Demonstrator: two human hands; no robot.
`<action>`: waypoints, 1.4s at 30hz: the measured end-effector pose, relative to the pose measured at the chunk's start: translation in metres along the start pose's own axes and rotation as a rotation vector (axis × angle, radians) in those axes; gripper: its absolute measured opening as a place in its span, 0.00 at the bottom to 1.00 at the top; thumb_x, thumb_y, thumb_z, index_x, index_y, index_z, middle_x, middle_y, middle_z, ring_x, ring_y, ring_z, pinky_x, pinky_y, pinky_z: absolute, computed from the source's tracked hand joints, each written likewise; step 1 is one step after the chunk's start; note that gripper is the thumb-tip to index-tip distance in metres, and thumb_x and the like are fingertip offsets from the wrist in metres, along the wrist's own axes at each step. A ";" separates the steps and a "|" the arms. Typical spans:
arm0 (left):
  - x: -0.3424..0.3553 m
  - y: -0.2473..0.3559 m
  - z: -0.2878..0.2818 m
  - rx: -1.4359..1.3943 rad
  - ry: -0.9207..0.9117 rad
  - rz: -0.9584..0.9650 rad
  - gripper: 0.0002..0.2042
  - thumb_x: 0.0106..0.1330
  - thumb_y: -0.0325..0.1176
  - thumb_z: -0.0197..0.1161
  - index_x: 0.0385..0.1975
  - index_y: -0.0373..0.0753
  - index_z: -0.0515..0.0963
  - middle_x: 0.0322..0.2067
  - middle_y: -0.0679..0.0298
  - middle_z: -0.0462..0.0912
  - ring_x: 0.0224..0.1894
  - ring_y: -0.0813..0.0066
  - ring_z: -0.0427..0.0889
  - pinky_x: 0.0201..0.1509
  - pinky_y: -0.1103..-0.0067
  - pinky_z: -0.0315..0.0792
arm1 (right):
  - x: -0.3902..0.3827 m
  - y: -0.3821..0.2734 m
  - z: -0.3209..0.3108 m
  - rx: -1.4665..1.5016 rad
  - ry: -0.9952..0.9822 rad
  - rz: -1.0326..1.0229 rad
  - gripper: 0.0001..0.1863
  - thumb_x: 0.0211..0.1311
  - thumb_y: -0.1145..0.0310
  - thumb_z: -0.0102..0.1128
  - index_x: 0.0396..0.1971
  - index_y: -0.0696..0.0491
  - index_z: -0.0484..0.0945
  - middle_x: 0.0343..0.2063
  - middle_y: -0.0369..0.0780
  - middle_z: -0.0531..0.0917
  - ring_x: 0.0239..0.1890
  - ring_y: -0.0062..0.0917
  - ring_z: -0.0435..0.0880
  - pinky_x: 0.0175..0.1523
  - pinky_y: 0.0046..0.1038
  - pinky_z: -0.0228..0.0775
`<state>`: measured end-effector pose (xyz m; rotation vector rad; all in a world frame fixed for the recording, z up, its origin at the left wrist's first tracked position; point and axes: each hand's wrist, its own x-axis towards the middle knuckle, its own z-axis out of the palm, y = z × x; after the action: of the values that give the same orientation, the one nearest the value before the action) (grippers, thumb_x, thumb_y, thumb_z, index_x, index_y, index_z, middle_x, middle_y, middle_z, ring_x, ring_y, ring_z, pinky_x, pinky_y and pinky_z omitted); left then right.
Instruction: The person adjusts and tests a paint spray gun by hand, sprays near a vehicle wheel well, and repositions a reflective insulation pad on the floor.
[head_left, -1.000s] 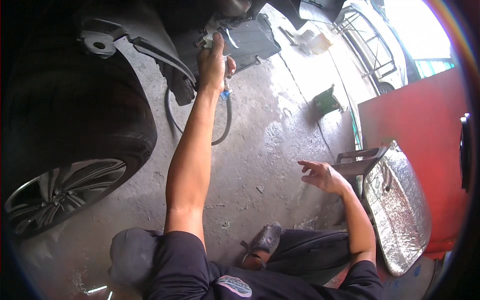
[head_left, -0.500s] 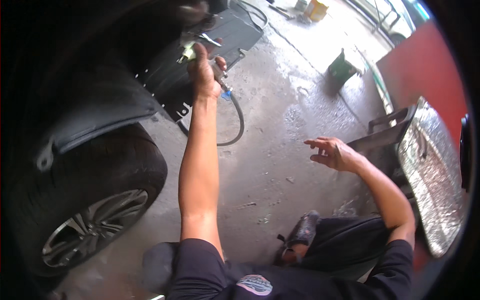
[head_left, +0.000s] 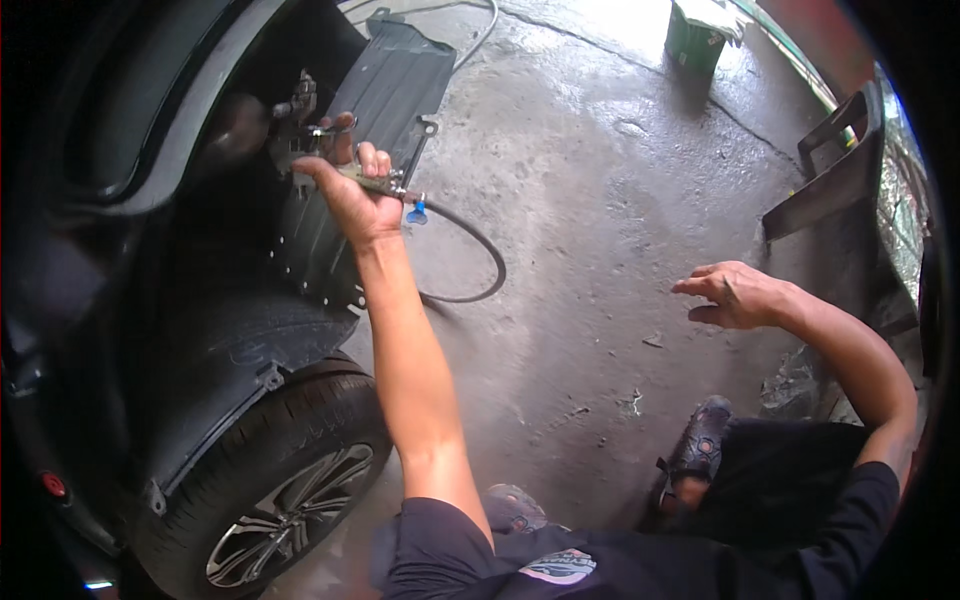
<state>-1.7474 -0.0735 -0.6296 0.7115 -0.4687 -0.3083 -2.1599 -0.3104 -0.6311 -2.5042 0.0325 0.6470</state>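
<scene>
Two bare forearms (head_left: 425,370) extend from dark short sleeves (head_left: 440,530) over a concrete floor, beside a spoked car wheel (head_left: 310,520) at lower left. The right hand (head_left: 740,295) hovers above the concrete, empty, its fingers loosely extended leftward and its thumb just apart from them. Farther forward, the left hand (head_left: 362,212) reaches out on a nearly straight arm, its fingers curled around a hose-fed gun (head_left: 380,185), its thumb stretched to the left. The gun lies in that palm, well apart from the right hand; its long axis runs from the hose end at lower right up and left toward the dark car body (head_left: 105,215). Where its tip ends among the metal parts behind cannot be told. A blue valve handle (head_left: 417,212) hangs at the fitting, and a gray hose (head_left: 497,255) loops rightward and back under the wrist. Beyond are a ribbed black underbody panel (head_left: 405,80) and a dark plastic chair (head_left: 830,180), with a green container (head_left: 695,50) farthest off.
</scene>
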 end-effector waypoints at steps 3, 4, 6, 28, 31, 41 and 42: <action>0.002 0.000 -0.006 0.007 -0.013 0.010 0.33 0.67 0.69 0.50 0.55 0.45 0.75 0.50 0.66 0.83 0.19 0.82 0.62 0.24 0.83 0.61 | -0.004 0.011 0.002 0.063 -0.043 0.075 0.27 0.66 0.62 0.65 0.62 0.57 0.76 0.48 0.49 0.84 0.52 0.45 0.83 0.59 0.43 0.74; 0.003 0.001 -0.006 0.009 -0.009 0.015 0.33 0.67 0.69 0.50 0.55 0.44 0.75 0.50 0.67 0.83 0.19 0.82 0.62 0.24 0.83 0.60 | -0.006 0.012 0.002 0.059 -0.044 0.092 0.27 0.65 0.62 0.65 0.62 0.57 0.76 0.48 0.49 0.84 0.52 0.45 0.83 0.59 0.43 0.74; 0.004 -0.002 -0.006 0.014 -0.030 0.014 0.34 0.66 0.69 0.51 0.54 0.44 0.75 0.49 0.67 0.83 0.19 0.82 0.62 0.24 0.82 0.61 | -0.009 0.020 0.006 0.059 -0.045 0.102 0.27 0.65 0.62 0.66 0.61 0.57 0.76 0.49 0.49 0.84 0.52 0.45 0.84 0.59 0.43 0.75; 0.010 -0.007 -0.005 0.034 0.007 0.072 0.34 0.69 0.70 0.45 0.57 0.45 0.70 0.45 0.68 0.80 0.17 0.82 0.61 0.23 0.81 0.62 | -0.019 0.066 0.020 0.077 -0.031 0.209 0.27 0.61 0.62 0.68 0.59 0.58 0.78 0.42 0.50 0.87 0.49 0.44 0.86 0.57 0.41 0.76; 0.008 -0.011 -0.002 0.030 0.030 0.051 0.34 0.66 0.70 0.48 0.53 0.43 0.74 0.44 0.69 0.84 0.17 0.81 0.61 0.24 0.81 0.60 | -0.017 0.062 0.017 0.079 -0.028 0.211 0.27 0.62 0.61 0.68 0.59 0.57 0.78 0.42 0.50 0.87 0.49 0.44 0.86 0.56 0.41 0.76; 0.013 -0.010 -0.010 0.063 0.022 0.083 0.35 0.64 0.71 0.52 0.53 0.42 0.70 0.42 0.68 0.79 0.17 0.82 0.62 0.22 0.82 0.62 | -0.019 0.064 0.021 0.074 -0.007 0.206 0.26 0.62 0.62 0.69 0.59 0.56 0.79 0.42 0.50 0.87 0.48 0.46 0.86 0.56 0.42 0.77; 0.013 -0.010 -0.010 0.072 0.029 0.101 0.35 0.65 0.71 0.52 0.53 0.42 0.70 0.42 0.68 0.80 0.17 0.82 0.62 0.22 0.82 0.62 | -0.019 0.063 0.021 0.073 -0.006 0.207 0.26 0.62 0.62 0.69 0.59 0.56 0.79 0.42 0.50 0.87 0.48 0.46 0.86 0.56 0.42 0.77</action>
<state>-1.7322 -0.0803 -0.6392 0.7587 -0.4880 -0.1872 -2.1958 -0.3556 -0.6698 -2.4476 0.3108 0.7231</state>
